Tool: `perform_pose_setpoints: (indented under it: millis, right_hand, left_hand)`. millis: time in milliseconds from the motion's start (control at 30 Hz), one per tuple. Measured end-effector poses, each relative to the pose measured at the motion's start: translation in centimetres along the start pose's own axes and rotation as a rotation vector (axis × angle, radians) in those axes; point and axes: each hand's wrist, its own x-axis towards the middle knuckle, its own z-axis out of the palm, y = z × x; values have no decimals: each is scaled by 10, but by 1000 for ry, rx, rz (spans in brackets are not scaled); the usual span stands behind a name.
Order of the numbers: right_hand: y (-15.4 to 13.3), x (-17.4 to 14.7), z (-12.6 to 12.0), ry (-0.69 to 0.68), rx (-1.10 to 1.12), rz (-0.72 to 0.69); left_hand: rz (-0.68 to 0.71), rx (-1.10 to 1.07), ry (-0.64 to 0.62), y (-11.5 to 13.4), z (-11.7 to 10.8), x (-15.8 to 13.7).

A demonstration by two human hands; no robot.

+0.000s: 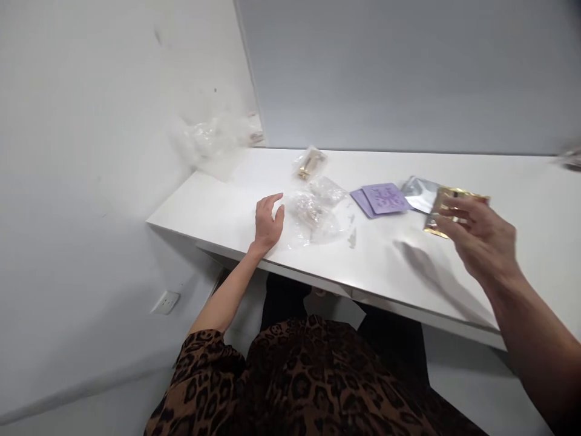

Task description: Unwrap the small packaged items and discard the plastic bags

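Now the right hand [492,242] pinches a gold packet [436,213] between its fingers [460,204]; the left hand [267,224] gapes.

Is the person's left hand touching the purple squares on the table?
Apart: the head view shows crumpled clear plastic and bare white tabletop between the left hand and the purple squares.

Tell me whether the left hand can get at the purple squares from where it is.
Likely yes: the left hand looks empty. Crumpled clear plastic lies between it and the purple squares, but it could probably reach over that.
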Motion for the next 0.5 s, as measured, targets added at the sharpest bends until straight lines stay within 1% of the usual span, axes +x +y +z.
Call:
perform_pose_setpoints:
  millis: [67, 133, 167, 233, 300, 367, 433, 500]
  right_hand:
    - [3, 11, -4, -10, -9, 56]
    - [5, 24, -6, -22, -117, 70]
    - [6, 30, -5, -45, -193, 48]
    - [8, 44, 3, -145, -334, -70]
    - [11, 58, 20, -280, -411, -233]
    - [14, 70, 44, -392, -423, -360]
    - [17, 79, 68, -446, -456, -398]
    - [20, 83, 86, -445, -530, -364]
  left_hand:
    - [75, -25, -46, 24, 14, -7]
    - [152, -57, -119, 49, 34, -14]
    - [175, -76, -162, 60, 45, -16]
    - [180, -114, -255, 78, 72, -15]
    - [140, -121, -344, 91, 103, -5]
    - [73, -60, -412, 98, 135, 12]
    - [-37, 68, -448, 100, 165, 30]
    - [-157, 201, -446, 99, 190, 44]
